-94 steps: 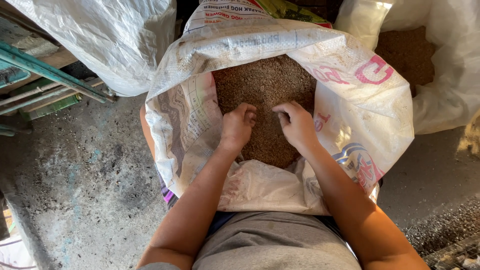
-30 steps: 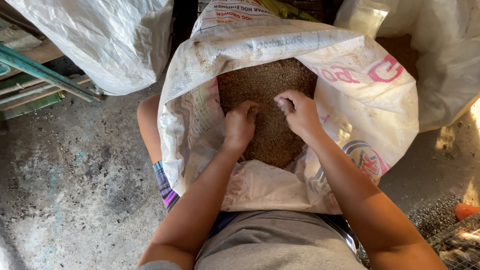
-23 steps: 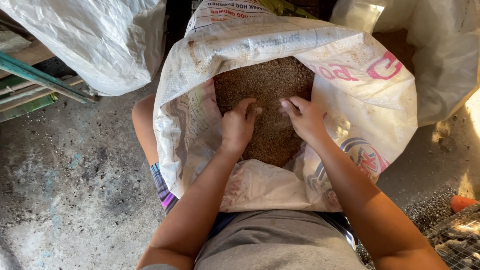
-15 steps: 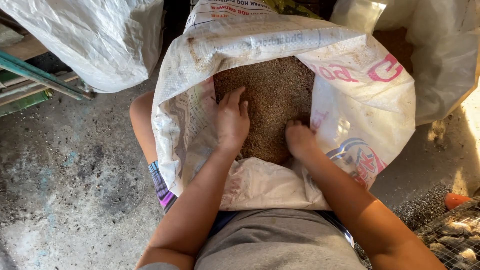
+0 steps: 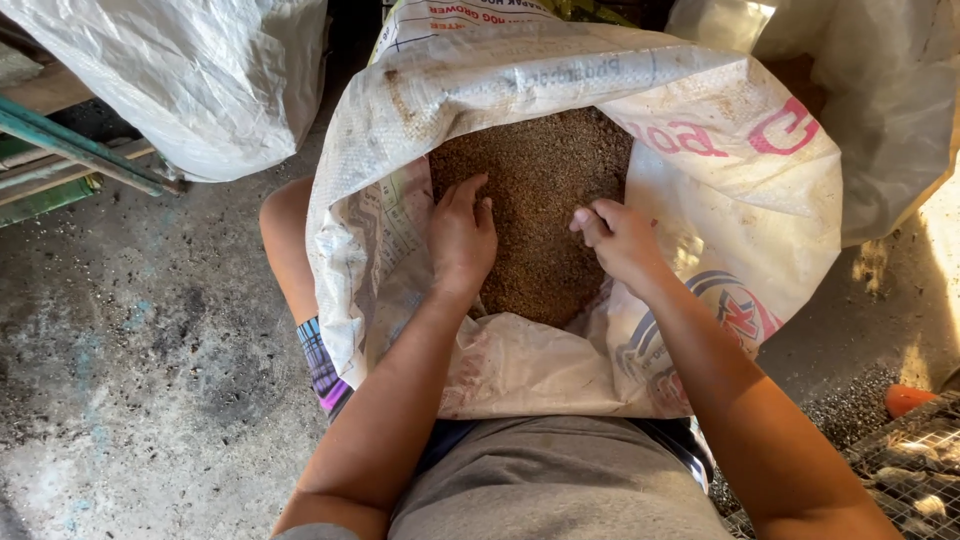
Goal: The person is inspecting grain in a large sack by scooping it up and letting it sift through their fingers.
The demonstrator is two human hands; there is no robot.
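L hand (image 5: 462, 238): fingers (image 5: 470, 192) extended, slightly spread, laid flat on brown granular feed (image 5: 545, 180); nothing gripped. R hand (image 5: 620, 240): fingers (image 5: 590, 222) curled inward to a loose fist at the feed surface, near the R wall of the sack; whether feed is enclosed in the fist cannot be told.

Feed is held inside an open woven white feed sack (image 5: 400, 250), mouth rolled down, approx. centre of view, braced between the person's knees. Sack markings: pink/red large lettering on upper R of the folded rim; round red-blue-yellow emblem on lower R wall, beside R forearm; fine dark print block on L inner wall, next to L hand. Text not transcribed.

Surroundings: grey shorts (image 5: 560, 480) at bottom edge. Plain white woven bag (image 5: 190, 80) at upper L, another white sack (image 5: 880, 100) at upper R, partly sunlit. Green metal bars (image 5: 60, 140) at far L. Concrete floor (image 5: 130, 380) stained, w/ scattered grains. Wire mesh cage (image 5: 900, 470) and orange object (image 5: 905, 398) at lower R.
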